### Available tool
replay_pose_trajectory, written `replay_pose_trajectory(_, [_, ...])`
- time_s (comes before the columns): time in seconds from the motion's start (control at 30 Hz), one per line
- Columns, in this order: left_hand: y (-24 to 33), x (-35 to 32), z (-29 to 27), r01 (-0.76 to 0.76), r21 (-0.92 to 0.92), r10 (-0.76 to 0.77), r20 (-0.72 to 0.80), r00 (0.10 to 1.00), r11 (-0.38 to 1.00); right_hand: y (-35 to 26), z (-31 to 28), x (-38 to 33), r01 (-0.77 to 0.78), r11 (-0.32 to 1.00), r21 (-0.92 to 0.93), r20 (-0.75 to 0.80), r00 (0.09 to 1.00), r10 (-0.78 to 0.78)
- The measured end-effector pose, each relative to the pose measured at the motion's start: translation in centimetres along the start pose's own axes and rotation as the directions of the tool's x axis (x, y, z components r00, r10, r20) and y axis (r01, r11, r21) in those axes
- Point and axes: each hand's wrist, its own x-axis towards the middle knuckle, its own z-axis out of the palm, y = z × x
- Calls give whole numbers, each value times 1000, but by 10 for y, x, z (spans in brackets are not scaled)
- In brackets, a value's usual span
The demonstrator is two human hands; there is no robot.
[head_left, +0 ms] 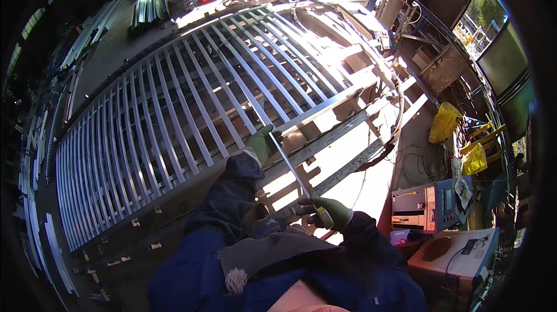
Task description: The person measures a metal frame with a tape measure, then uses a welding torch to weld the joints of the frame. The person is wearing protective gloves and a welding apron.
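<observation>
A long thin metal file (288,165) runs between my two gloved hands. My right hand (325,212), in a green glove, grips its pale handle near my body. My left hand (264,142), also in a green glove, holds the far end of the blade against the lower rail of a large metal gate (191,97). The gate lies flat in front of me, made of many parallel slim bars inside a frame. Bright sunlight falls across its right part.
A welding machine (420,207) and a pale box (458,254) stand at the lower right, with cables on the floor. Two yellow bags (444,122) hang at the right. Stacked metal profiles (148,6) lie at the back, loose strips along the left edge.
</observation>
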Motion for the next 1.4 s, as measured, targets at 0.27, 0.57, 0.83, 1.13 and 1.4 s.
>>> replay_pose_trajectory(0.27, [5,96,76,40,-147,-28,82,996,988,-45,-67,73,29,938,345,149,985,-85])
replay_pose_trajectory(0.57, [-46,149,149,-189,525,188,56,980,830,-165,-125,86,222,922,316,-22,974,-227])
replay_pose_trajectory(0.83, [-74,187,228,-170,573,221,-20,975,802,-315,-238,108,337,920,201,-56,941,-333])
replay_pose_trajectory(1.13, [-58,203,225,-406,529,473,9,881,745,-584,-289,282,317,938,140,120,935,-334])
replay_pose_trajectory(1.4, [-59,183,163,-362,565,518,-137,845,741,-740,-166,339,826,-271,-494,520,31,-853])
